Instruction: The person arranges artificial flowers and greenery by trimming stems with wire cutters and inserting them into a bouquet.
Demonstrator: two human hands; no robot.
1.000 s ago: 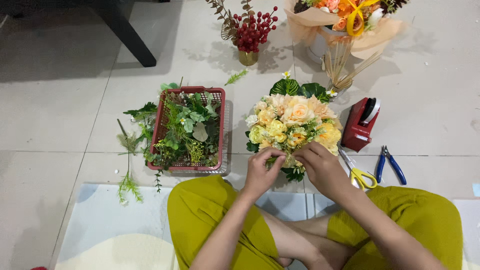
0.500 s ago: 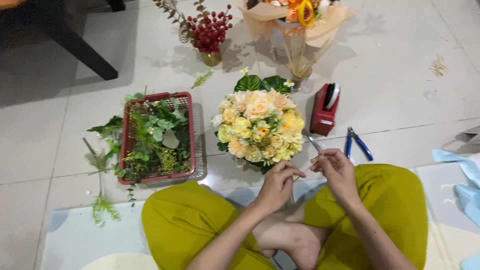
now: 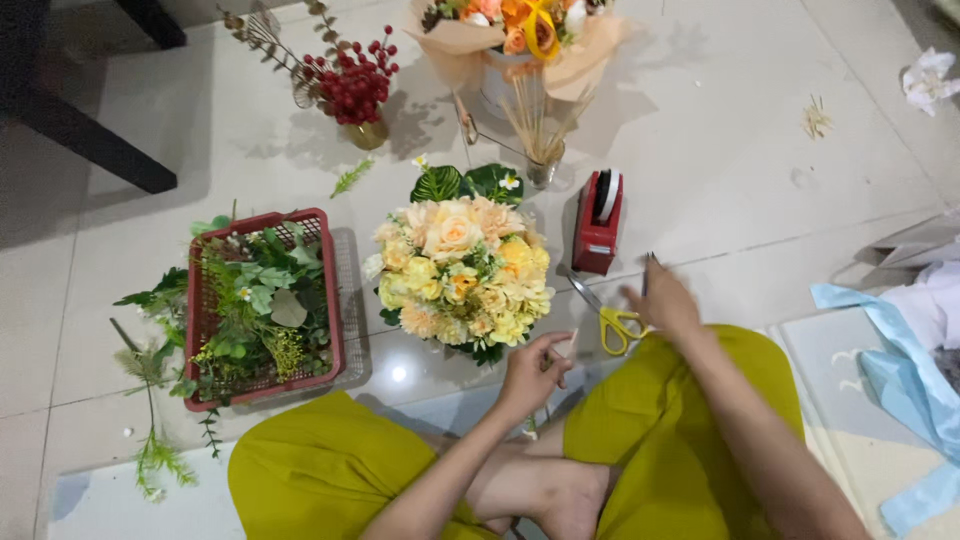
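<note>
I sit cross-legged in yellow trousers on a tiled floor. A round bouquet [image 3: 460,265] of peach and yellow roses with green leaves stands in front of me. My left hand [image 3: 532,372] is just below its right side, fingers pinched on a thin pale stick [image 3: 568,346]. My right hand [image 3: 662,300] rests low on the floor beside yellow-handled scissors [image 3: 612,322], and a dark tip pokes out past its fingers. What lies under that hand is hidden.
A red tape dispenser [image 3: 598,222] stands right of the bouquet. A red basket [image 3: 336,300] of greenery sits left. Behind are a red-berry vase [image 3: 356,88], a glass of sticks [image 3: 541,150] and a wrapped orange bouquet [image 3: 520,35]. Blue paper [image 3: 900,375] lies right.
My right hand left the bouquet's base and moved right, down to the tools by the scissors. My left hand stayed under the bouquet. The camera view swung to the right.
</note>
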